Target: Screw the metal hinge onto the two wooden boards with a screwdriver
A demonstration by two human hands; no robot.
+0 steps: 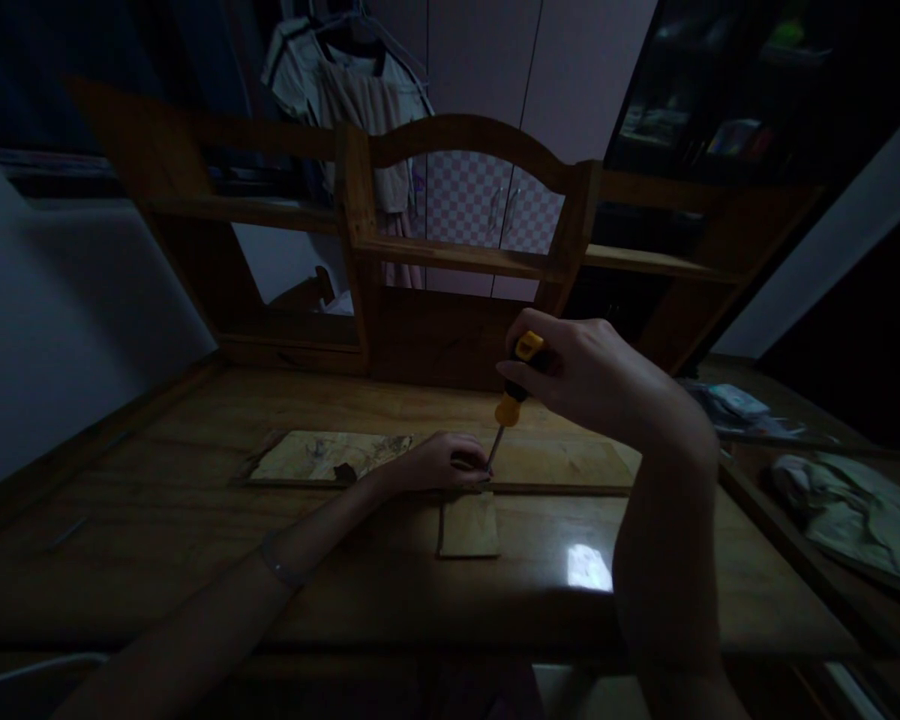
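Across the dim desk [270,610], a board [562,467] is lying; the right hand [589,368] is gripping a screwdriver [507,410] over it, the left hand [436,462] curling fingers [470,445] beside the tip [490,464] (pinching what, I cannot tell). Straight pressure should be helping.

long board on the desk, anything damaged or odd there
Yes: left of the left hand, the board looks damaged. Its pale surface ends raggedly at the left, and dark marks and a dark patch break it up, while the part to the right looks plain.
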